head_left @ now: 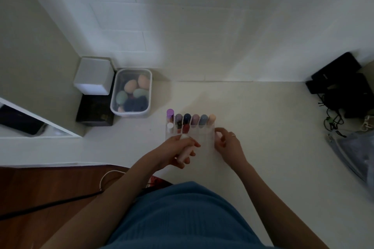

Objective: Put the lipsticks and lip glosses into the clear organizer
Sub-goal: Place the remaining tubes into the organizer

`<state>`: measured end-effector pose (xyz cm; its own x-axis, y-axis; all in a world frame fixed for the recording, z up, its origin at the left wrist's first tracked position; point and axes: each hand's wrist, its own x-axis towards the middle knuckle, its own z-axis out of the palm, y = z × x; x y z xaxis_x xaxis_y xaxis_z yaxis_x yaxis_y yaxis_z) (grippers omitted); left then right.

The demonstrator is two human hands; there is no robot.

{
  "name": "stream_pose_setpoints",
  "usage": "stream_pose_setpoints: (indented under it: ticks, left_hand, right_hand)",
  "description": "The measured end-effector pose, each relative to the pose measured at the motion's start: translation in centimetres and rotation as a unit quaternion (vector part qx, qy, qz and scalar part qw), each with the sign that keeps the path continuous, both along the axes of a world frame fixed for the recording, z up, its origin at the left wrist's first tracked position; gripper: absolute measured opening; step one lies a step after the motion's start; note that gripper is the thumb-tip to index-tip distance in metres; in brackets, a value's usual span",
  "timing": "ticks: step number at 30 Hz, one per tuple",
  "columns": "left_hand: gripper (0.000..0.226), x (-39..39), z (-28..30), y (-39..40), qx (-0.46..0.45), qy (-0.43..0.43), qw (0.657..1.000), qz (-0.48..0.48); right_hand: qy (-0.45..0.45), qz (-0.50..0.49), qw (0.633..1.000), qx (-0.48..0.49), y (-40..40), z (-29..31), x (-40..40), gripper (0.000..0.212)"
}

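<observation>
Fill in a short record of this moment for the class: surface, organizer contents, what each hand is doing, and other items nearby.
surface: cream tabletop
organizer: clear organizer, back row full of capped tubes, purple cap at its left end; a white-capped tube and a red one in front
left hand: left hand holds a pale pink tube at the organizer's near edge
right hand: right hand at the organizer's right side, fingers curled; grip unclear
nearby: clear bin of makeup sponges, white box, black cables

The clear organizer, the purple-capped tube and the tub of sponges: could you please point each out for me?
clear organizer [206,134], head view, bare front-right wall.
purple-capped tube [170,112], head view, its cap.
tub of sponges [149,91], head view, right rim.
</observation>
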<state>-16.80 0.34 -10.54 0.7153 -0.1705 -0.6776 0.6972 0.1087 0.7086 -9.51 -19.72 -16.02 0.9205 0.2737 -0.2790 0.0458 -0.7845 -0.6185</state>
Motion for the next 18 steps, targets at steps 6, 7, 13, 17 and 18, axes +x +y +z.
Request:
stream_pose_setpoints:
  ticks: [6, 7, 13, 17, 18]
  left_hand:
    - [0.025, 0.4, -1.3, 1.0, 0.072, 0.017, 0.995, 0.068]
    - [0.022, 0.5, -1.5, 1.2, 0.073, 0.017, 0.994, 0.078]
    - [0.020, 0.5, -1.5, 1.0, 0.075, 0.011, 0.994, 0.079]
    - [0.023, 0.1, -1.1, 0.9, 0.087, -0.001, 0.993, 0.076]
    - [0.024, 0.0, -1.0, 0.9, 0.092, -0.002, 0.993, 0.076]
  right_hand:
    - [0.066, -0.167, 0.958, 0.225, 0.2, 2.7, -0.4, 0.016]
    - [0.118, -0.165, 0.938, 0.283, 0.0, 3.4, -0.5, 0.018]
    - [0.226, -0.021, 0.918, 0.327, 0.1, 6.2, -0.7, 0.037]
    - [0.133, 0.045, 0.965, 0.221, 2.4, 6.5, -0.5, 0.023]
    - [0.109, 0.066, 0.972, 0.196, 2.9, 6.4, -0.4, 0.024]
